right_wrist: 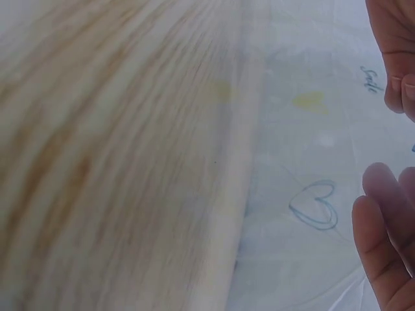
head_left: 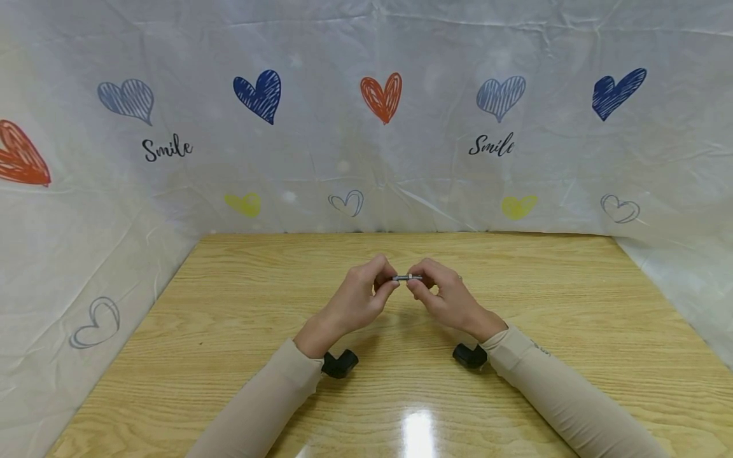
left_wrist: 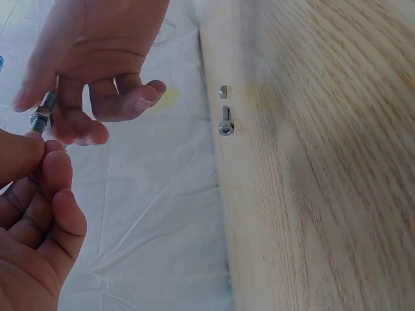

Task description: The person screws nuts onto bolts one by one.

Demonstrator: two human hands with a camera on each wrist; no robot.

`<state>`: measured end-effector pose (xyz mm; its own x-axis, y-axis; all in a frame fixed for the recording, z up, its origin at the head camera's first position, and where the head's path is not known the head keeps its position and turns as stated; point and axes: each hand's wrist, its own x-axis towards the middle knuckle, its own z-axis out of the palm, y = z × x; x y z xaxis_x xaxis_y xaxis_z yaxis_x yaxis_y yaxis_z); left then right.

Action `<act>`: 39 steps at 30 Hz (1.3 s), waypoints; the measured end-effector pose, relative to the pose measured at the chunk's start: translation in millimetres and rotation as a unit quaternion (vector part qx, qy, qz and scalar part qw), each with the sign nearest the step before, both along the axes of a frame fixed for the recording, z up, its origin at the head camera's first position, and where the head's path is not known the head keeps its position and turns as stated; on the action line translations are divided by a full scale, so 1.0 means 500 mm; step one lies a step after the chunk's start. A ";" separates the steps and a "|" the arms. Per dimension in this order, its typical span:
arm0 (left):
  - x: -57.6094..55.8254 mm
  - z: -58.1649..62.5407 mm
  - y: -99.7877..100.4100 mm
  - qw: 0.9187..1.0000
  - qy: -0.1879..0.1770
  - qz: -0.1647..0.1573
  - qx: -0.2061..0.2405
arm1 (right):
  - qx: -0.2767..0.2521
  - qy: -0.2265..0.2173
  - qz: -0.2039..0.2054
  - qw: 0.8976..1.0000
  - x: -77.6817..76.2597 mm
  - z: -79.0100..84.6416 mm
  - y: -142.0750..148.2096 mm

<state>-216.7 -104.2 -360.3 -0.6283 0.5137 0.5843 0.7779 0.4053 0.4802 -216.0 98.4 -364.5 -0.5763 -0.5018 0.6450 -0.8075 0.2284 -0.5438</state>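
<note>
In the head view my left hand [head_left: 356, 298] pinches a metal bolt [head_left: 400, 278] between thumb and index finger, raised over the table. A hex nut [head_left: 409, 277] sits partway along its threads. My right hand [head_left: 451, 301] meets it from the other side, its thumb and index finger around the nut and the bolt's far end. The left wrist view shows the nut [left_wrist: 41, 113] and exposed threads close up, while the left fingers cover the bolt's lower part. In the right wrist view both hands are cut off at the right edge, and the bolt is out of sight.
A second bolt [left_wrist: 225, 122], with a socket head, and a loose nut [left_wrist: 223, 91] lie on the wooden table [head_left: 240, 273] in the left wrist view. A white sheet [head_left: 321, 152] printed with hearts hangs behind the table and along its sides.
</note>
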 end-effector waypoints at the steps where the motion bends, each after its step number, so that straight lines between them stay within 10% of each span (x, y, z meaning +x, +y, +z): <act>1: 0.000 0.000 0.000 1.000 0.000 -0.001 0.001 | -0.001 -0.004 0.001 1.000 0.001 0.001 0.001; 39: -0.001 0.002 0.001 1.000 -0.002 0.002 0.001 | -0.014 -0.009 0.025 1.000 0.000 0.004 -0.001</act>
